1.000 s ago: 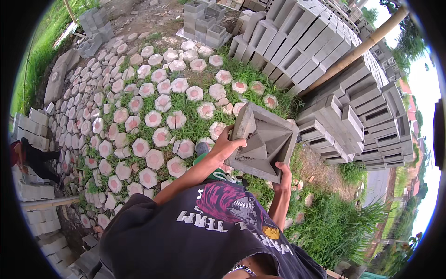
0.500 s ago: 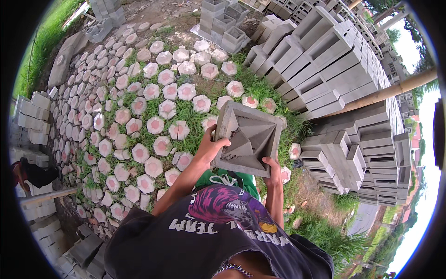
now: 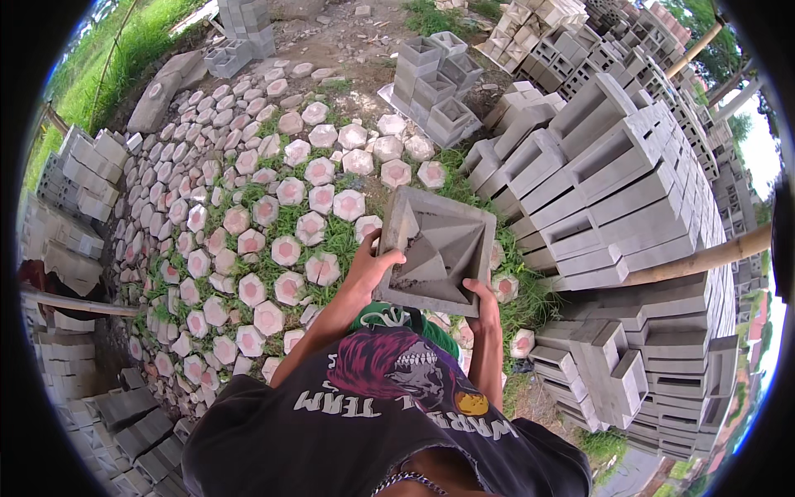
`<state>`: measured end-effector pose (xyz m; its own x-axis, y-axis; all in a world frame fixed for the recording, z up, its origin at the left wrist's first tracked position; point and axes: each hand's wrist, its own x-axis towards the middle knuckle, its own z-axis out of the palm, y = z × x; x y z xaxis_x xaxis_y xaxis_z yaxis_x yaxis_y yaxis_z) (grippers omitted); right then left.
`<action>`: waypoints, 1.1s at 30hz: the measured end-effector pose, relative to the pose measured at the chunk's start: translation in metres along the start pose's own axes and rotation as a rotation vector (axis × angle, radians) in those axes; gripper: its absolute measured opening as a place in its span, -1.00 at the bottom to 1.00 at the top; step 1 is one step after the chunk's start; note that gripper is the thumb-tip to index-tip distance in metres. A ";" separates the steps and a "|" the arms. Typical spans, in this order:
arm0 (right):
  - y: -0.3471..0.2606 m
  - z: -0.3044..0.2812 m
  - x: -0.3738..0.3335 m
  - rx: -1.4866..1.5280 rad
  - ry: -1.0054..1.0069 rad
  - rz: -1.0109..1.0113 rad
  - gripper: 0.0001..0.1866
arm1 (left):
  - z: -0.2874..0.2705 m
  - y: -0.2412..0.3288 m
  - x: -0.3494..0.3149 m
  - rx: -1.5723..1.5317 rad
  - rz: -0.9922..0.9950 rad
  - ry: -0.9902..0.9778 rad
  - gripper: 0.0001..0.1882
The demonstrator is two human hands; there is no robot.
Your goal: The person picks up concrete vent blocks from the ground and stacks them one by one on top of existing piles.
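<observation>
Head: fingers [image 3: 368, 246] part-hidden, perhaps under concrete block [image 3: 437, 250]

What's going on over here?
A person in a dark printed shirt is holding a square, grey, concrete-looking block with angled facets, left hand at its left edge, right hand near its lower right corner. Pinkish-white hexagonal pavers sit among green grass; grey rectangular blocks stand stacked to the right.

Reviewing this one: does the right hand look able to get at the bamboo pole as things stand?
Probably not: the right hand is gripping the patterned block, and the bamboo pole appears well off to the right, among stacked blocks.
</observation>
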<state>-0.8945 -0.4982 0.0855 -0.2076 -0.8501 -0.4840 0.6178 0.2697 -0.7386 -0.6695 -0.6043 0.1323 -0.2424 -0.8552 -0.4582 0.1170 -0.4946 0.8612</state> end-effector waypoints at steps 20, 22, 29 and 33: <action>-0.089 0.093 0.279 -0.108 -0.024 0.211 -0.25 | -0.027 0.065 0.260 -0.092 -0.112 0.234 -0.09; -0.103 0.110 0.309 -0.088 0.023 0.187 -0.36 | -0.026 0.085 0.299 -0.111 -0.143 0.200 -0.08; -0.140 0.165 0.404 -0.144 0.124 0.243 -0.19 | -0.045 0.153 0.406 -0.103 -0.202 0.161 -0.09; -0.150 0.185 0.441 -0.076 0.166 0.262 -0.38 | -0.051 0.188 0.452 -0.092 -0.267 0.125 -0.09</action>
<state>-0.9385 -0.9972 0.0694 -0.1736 -0.6635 -0.7278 0.6094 0.5082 -0.6086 -0.7077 -1.0912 0.0757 -0.1569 -0.7030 -0.6937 0.1528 -0.7112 0.6862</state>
